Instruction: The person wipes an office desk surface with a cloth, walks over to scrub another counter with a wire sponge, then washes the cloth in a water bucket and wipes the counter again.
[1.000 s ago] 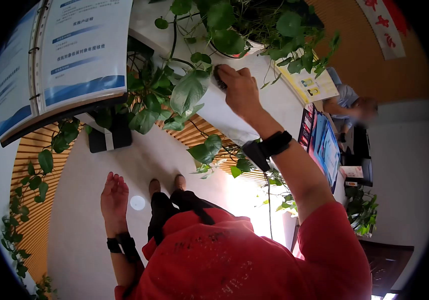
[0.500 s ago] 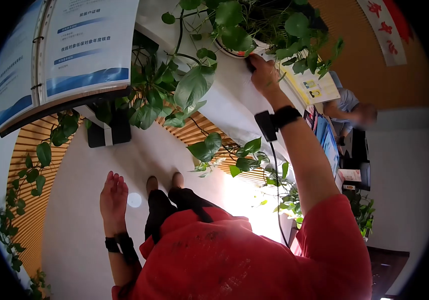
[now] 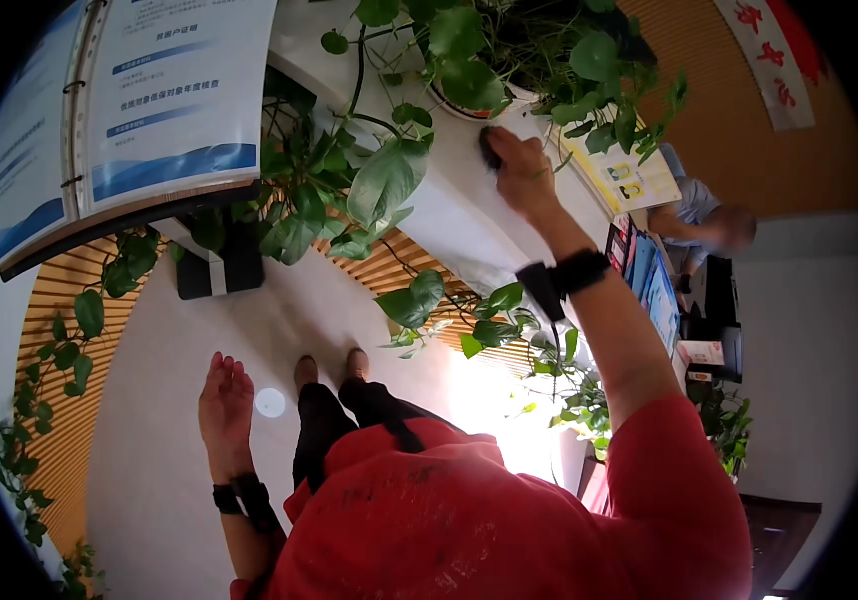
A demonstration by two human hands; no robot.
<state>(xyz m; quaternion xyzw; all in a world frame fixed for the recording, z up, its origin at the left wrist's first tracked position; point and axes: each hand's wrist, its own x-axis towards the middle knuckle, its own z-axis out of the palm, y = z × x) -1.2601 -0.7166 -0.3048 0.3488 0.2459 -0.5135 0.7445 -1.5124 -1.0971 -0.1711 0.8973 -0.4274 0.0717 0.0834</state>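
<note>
On the light counter (image 3: 454,185), my right hand (image 3: 526,178) is closed around a small dark object (image 3: 490,148), possibly a cloth; its kind is not clear. Just above it stands a white pot (image 3: 517,103) of trailing green plants (image 3: 474,55). A yellow-and-white booklet (image 3: 624,170) lies to the right of this hand. My left hand (image 3: 226,405) hangs low over the floor, open, palm up and holding nothing. Both wrists wear black straps.
An open ring binder (image 3: 169,100) stands on a stand at the upper left. Leafy vines (image 3: 389,180) hang over the counter edge. Behind the counter are a lit screen (image 3: 661,300) and a seated person (image 3: 694,215). A cable (image 3: 556,360) hangs from my right wrist.
My right hand has drawn back from the plant pot, down along the counter, with the dark object. My left hand has barely moved.
</note>
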